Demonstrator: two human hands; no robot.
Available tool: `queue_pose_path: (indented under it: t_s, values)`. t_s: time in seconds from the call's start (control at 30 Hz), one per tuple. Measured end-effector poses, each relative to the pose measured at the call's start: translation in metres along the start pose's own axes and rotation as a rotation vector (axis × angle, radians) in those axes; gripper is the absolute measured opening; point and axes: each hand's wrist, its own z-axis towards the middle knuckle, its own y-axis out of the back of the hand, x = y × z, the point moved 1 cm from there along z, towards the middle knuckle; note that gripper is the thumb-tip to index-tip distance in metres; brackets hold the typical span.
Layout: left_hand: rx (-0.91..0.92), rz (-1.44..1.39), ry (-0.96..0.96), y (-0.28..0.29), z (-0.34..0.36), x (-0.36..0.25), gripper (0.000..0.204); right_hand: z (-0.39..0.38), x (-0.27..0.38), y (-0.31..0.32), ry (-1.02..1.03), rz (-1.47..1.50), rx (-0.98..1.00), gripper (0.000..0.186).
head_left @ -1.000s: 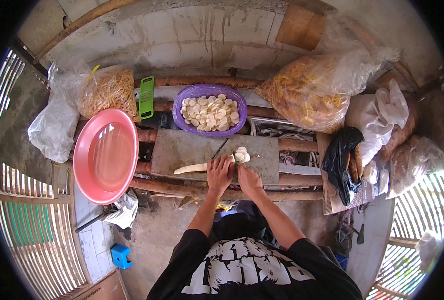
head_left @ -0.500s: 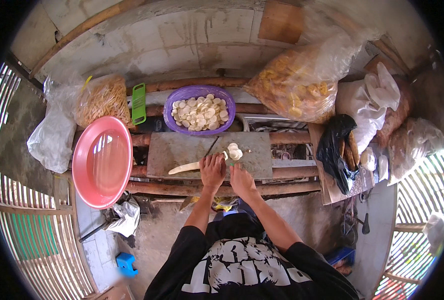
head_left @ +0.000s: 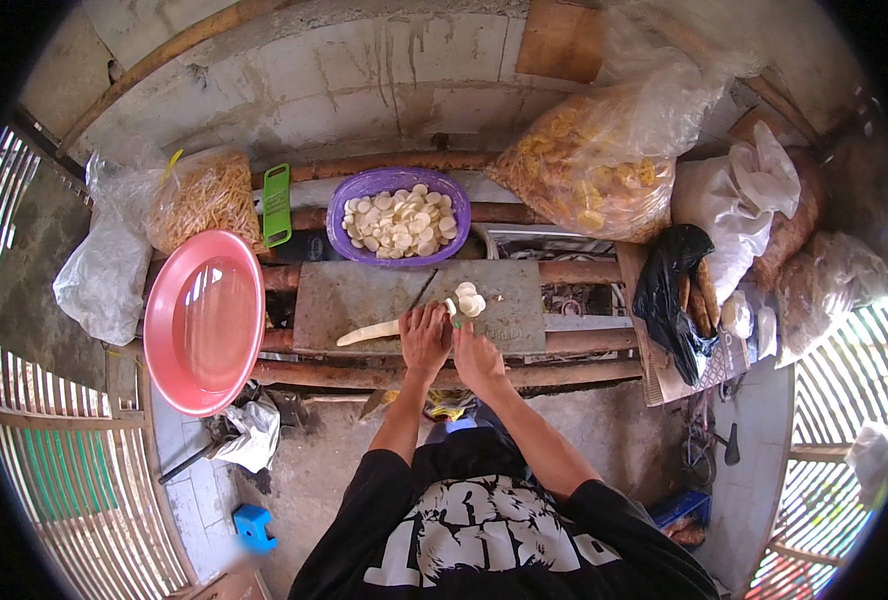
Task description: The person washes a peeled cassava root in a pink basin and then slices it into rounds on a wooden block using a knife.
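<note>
My left hand is closed over the right end of a long, peeled, pale root that looks like cassava. The root lies flat on a grey slab used as a cutting board. Right beside it, my right hand is closed in a fist round what seems to be a knife; only a bit of green shows at its fingers and the blade can hardly be made out. Just beyond the hands, several round white slices rest in a small pile on the slab. Behind it stands a purple basin full of similar slices.
A pink basin of water stands at the left. Behind it are a green slicer and a bag of thin sticks. At the right sit a big bag of yellow chips, a black bag and a white sack.
My right hand has shifted slightly left, closer to my left hand. The root and the pile of slices look nearly the same.
</note>
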Motion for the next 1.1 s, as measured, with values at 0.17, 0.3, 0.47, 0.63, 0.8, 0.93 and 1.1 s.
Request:
queue_pose_path:
  t_s: [0.17, 0.3, 0.47, 0.63, 0.8, 0.93, 1.1]
  values:
    - [-0.018, -0.013, -0.004, 0.000, -0.003, -0.003, 0.025, -0.002, 0.004, 0.004, -0.030, -0.076, -0.004, 0.028]
    - [0.001, -0.019, 0.004, -0.004, -0.005, -0.005, 0.029, -0.002, -0.001, 0.006, -0.043, -0.107, 0.012, 0.028]
    - [0.034, -0.050, 0.031, -0.002, -0.006, -0.008, 0.028, 0.003, -0.006, 0.006, -0.062, -0.079, 0.068, 0.029]
    - [-0.014, -0.076, 0.016, -0.003, -0.006, -0.008, 0.025, 0.008, -0.008, 0.006, -0.067, -0.093, 0.136, 0.030]
    - [-0.014, -0.062, 0.003, -0.004, -0.004, -0.011, 0.024, 0.021, -0.020, -0.003, -0.056, -0.085, 0.152, 0.028]
    - [-0.049, -0.063, 0.010, -0.006, -0.006, -0.010, 0.023, 0.026, -0.020, -0.007, -0.085, -0.077, 0.151, 0.028]
    - [-0.053, -0.032, -0.016, -0.007, -0.003, -0.003, 0.023, 0.030, -0.018, -0.002, -0.062, -0.050, 0.190, 0.030]
